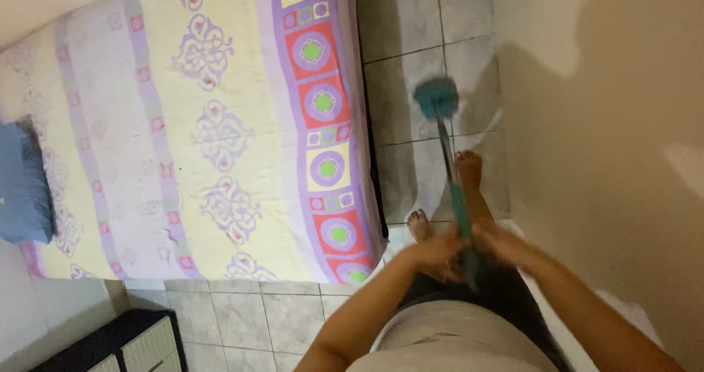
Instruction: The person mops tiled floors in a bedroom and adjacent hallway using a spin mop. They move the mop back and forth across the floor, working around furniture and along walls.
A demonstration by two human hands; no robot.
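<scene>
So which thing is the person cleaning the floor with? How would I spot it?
Find the big bed with the yellow and purple patterned sheet, then look at the strip of grey tiled floor between it and the beige wall. The mop is there, held by the left hand and right hand: the only teal thing, thin handle, fluffy head.

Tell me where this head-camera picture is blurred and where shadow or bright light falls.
Head view: motion blur smears both the left hand and right hand on the teal long-handled mop, whose head is soft-edged; the patterned yellow and purple bed sheet is mildly soft too; a broad shadow darkens the beige wall, with brighter patches above and at the right; the grey tiled floor shows dull sheen.
</scene>
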